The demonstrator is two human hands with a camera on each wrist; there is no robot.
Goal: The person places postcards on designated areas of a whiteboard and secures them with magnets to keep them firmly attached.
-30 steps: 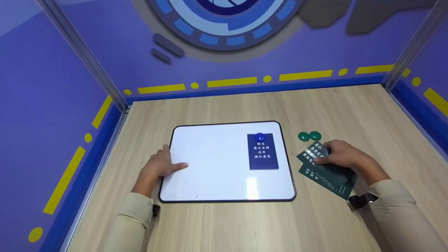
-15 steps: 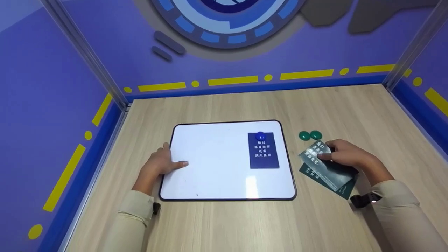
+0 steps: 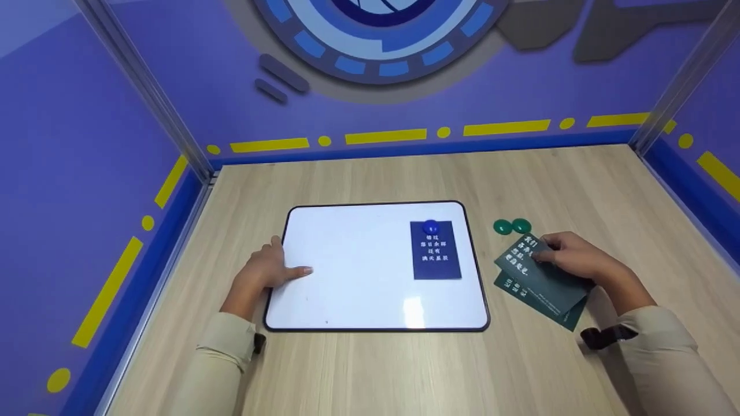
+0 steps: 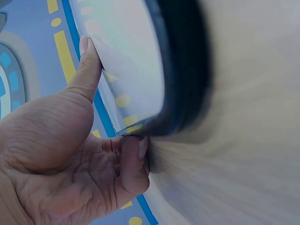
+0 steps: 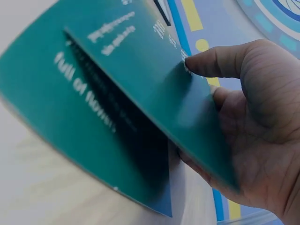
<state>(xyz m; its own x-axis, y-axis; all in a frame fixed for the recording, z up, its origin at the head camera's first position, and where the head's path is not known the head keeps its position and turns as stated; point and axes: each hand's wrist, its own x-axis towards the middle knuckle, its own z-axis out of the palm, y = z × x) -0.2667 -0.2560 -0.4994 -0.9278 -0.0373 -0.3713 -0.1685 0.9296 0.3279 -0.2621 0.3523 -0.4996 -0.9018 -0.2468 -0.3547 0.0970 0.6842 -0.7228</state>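
At the left edge of a white whiteboard (image 3: 347, 260) with a black frame, my left hand (image 3: 265, 268) grips it. Its thumb lies on the white face and its other fingers are at the frame, as the left wrist view shows. My right hand (image 3: 578, 257) pinches a dark green card (image 3: 540, 277) printed with white characters, thumb on top. A second green card (image 3: 569, 318) lies underneath, partly covered; in the right wrist view a gap opens between the upper card (image 5: 159, 84) and the lower card (image 5: 61, 112).
Near the board's right side is a dark blue card (image 3: 436, 268) with a round blue magnet (image 3: 431, 227) at its top. Two green magnets (image 3: 512, 226) sit side by side on the wooden table (image 3: 399, 375), just beyond the right hand. Blue walls (image 3: 370, 110) enclose the back and sides.
The upper green card has been raised off the lower one, its glare coming and going as it tilted. My right hand shifted slightly to the right; the left stays on the whiteboard.
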